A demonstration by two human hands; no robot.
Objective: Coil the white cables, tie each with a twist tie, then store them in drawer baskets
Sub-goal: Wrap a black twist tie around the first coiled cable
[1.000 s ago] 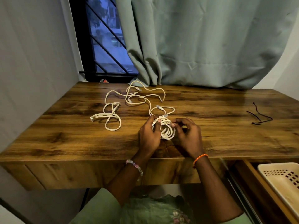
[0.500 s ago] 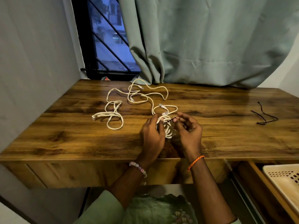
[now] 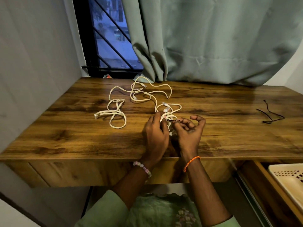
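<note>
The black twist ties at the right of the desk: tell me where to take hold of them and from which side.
Pinch the black twist ties where the strands cross, near their middle, coming from above with the right hand, the nearer one. They lie flat on the desk, thin, ends splayed apart, so fingertips meeting at the crossing probably gather them together.

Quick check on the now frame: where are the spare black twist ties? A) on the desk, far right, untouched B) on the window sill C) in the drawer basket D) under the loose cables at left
A: the spare black twist ties lie on the bare desk at far right, away from both hands and outside the basket.
</note>
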